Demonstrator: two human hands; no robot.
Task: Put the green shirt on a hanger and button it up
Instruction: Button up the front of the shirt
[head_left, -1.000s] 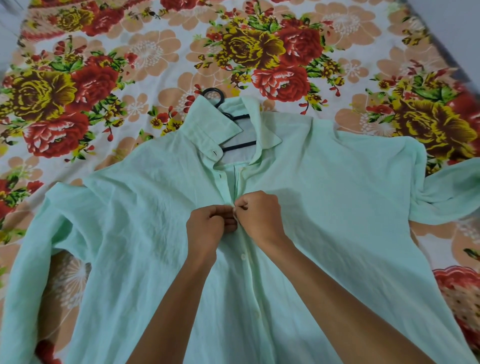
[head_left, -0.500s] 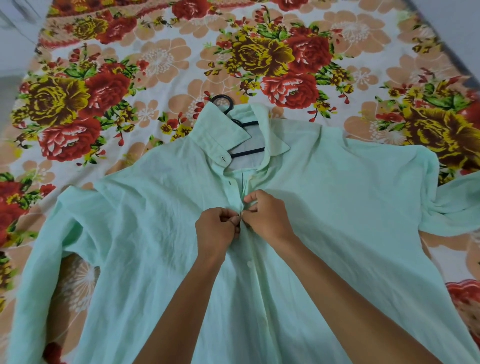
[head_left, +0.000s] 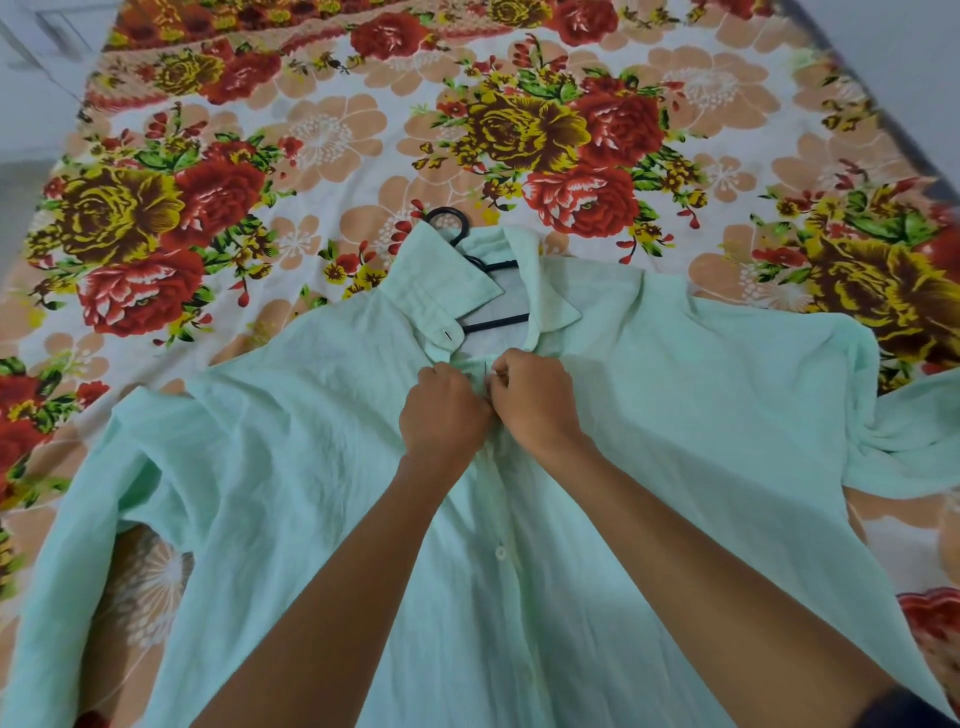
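The green shirt lies face up across the near half of the flowered bedsheet, its hem running off the near edge of the view and its collar pointing toward the far end of the bed. A black hanger sits inside it: the hook pokes out beyond the collar onto the sheet, and its dark bars show through the open neck.

My left hand is curled into a loose fist on the left side of the placket, just below the collar, fingers tucked in and gripping the fabric edge. My right hand is curled the same way on the other side, thumb and fingertips pinched on the opposite edge, so the knuckles of both hands nearly touch over the front seam (the button between them is hidden, so I cannot tell whether it is through its hole).

Below my wrists the placket lies closed, with one white button showing between my forearms. The collar's buttonhole tab at the top is unfastened and flipped open. The left sleeve trails toward the near left corner of the sheet; the right sleeve is bunched and folded near the right edge.
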